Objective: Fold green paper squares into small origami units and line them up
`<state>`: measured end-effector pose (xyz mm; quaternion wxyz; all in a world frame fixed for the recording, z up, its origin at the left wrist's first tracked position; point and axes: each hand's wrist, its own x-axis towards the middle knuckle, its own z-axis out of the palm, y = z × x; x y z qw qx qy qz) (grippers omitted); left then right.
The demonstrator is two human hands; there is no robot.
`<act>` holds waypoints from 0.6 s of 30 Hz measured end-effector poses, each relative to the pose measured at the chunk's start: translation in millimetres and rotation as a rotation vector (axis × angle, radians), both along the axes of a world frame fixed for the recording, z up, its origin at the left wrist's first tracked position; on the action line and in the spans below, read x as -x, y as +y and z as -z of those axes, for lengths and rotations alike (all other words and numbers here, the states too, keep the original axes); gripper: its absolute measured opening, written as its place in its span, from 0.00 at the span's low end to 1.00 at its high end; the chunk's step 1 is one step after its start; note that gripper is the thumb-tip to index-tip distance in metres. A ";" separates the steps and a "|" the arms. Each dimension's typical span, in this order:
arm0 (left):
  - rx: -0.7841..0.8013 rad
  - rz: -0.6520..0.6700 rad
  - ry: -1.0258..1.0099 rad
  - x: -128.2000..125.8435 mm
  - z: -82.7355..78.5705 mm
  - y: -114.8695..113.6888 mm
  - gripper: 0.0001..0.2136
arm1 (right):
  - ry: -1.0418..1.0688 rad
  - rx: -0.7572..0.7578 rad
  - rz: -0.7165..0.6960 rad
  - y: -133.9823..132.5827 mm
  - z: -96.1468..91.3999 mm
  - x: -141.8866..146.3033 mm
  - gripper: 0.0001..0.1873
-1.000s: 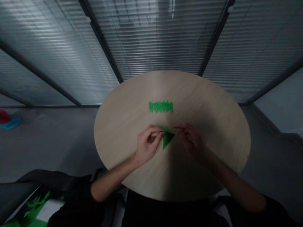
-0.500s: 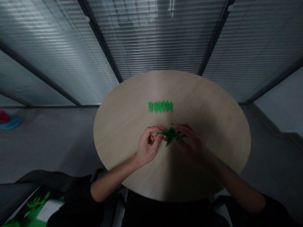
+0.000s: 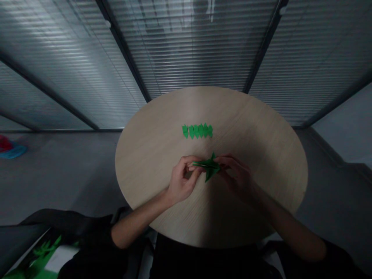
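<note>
Between my two hands is a green folded-paper crane [image 3: 210, 166], held above the near-middle part of the round table. Its pointed parts stick out to the left, up and down. My left hand [image 3: 184, 178] pinches the left point between thumb and fingers. At the other side, my right hand [image 3: 236, 172] grips the right end of the paper with its fingertips; shade hides part of those fingers. Beyond the hands, a row of several small green folded-paper pieces [image 3: 197, 131] lies on the tabletop.
The round wooden table [image 3: 157, 124] stands before glass panels with blinds [image 3: 192, 58]. At lower left, a dark bag or box [image 3: 29, 236] holds green paper [image 3: 46, 248] and a white sheet [image 3: 62, 259]. A red and blue item [image 3: 13, 149] lies on the floor at far left.
The paper crane has turned slightly and shifted a little to the right, its left point looking wider. Both hands stay on it with small finger movements.
</note>
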<state>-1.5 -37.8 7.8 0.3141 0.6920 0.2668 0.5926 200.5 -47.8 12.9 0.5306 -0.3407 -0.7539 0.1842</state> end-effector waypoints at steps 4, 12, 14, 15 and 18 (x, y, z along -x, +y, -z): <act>0.004 0.015 0.007 -0.4 -0.3 0.7 0.15 | -0.008 -0.008 0.015 0.3 2.1 -0.8 0.11; -0.041 0.000 -0.015 -0.8 0.4 3.3 0.23 | -0.050 -0.021 0.012 0.9 -0.3 -1.6 0.10; -0.042 -0.003 -0.018 -0.6 1.4 3.5 0.21 | -0.053 -0.029 0.016 1.0 -1.4 -1.3 0.10; -0.039 -0.007 -0.014 -0.4 1.8 3.5 0.19 | -0.053 -0.027 0.015 0.9 -1.7 -1.1 0.10; -0.018 -0.026 0.022 0.8 2.2 3.7 0.12 | -0.046 0.013 0.006 0.7 -1.7 -0.3 0.09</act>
